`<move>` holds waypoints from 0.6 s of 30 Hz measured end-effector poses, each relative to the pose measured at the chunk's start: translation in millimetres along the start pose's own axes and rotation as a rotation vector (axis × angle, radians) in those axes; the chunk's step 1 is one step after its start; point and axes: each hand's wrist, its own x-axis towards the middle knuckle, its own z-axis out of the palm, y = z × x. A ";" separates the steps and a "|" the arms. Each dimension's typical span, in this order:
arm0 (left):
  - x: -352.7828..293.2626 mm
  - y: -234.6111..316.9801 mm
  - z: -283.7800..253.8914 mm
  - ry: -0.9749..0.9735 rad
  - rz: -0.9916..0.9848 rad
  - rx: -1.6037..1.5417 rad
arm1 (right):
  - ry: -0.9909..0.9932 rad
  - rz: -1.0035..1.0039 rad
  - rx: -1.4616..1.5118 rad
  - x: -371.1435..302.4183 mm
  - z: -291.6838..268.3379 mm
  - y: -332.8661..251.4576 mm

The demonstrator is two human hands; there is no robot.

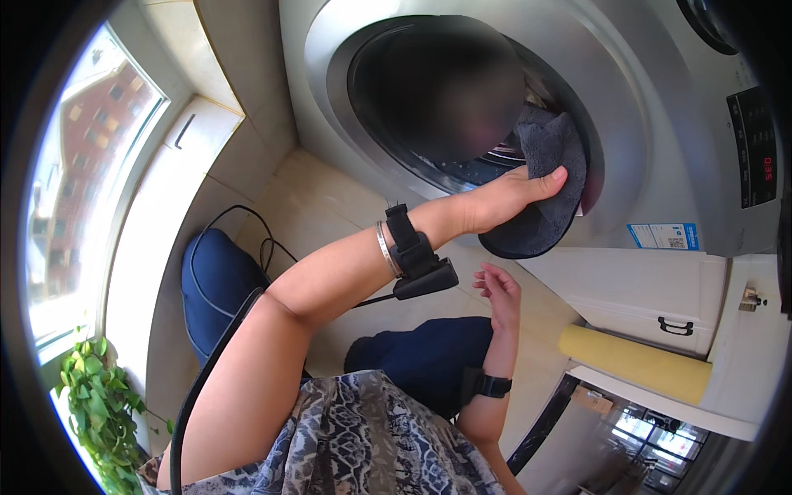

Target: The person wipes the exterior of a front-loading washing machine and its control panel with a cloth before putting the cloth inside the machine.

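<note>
My left hand (521,194) grips a dark grey towel (551,157), thumb on top and fingers hidden beneath it. Against the lower right rim of the round door (388,107) on a silver front-loading washing machine (635,107) lies the towel, part of it hanging below my hand. Dark glass fills the door, and a blurred patch covers part of it. Lower down, near my knee, my right hand (500,290) hovers with loosely bent fingers and nothing in them.
A black strap with a box (421,260) sits on my left forearm, trailing a cable. White cabinets (652,285) and a yellow roll-shaped thing (635,363) stand at right. On the left are a window (91,165) and a leafy plant (95,404).
</note>
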 end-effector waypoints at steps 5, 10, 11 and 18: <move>-8.2 -52.9 -75.4 0.229 -0.267 0.583 | -0.014 -0.002 -0.015 -3.2 -0.6 -3.8; -42.4 -46.7 -102.7 0.183 -0.474 1.186 | -0.024 -0.004 -0.018 3.5 -3.4 0.8; -46.4 -49.8 -105.1 0.151 -0.401 1.308 | -0.025 -0.007 -0.018 5.4 -2.1 0.8; -40.4 -58.8 -23.6 0.218 0.138 1.132 | -0.026 0.001 -0.002 5.4 3.8 -2.0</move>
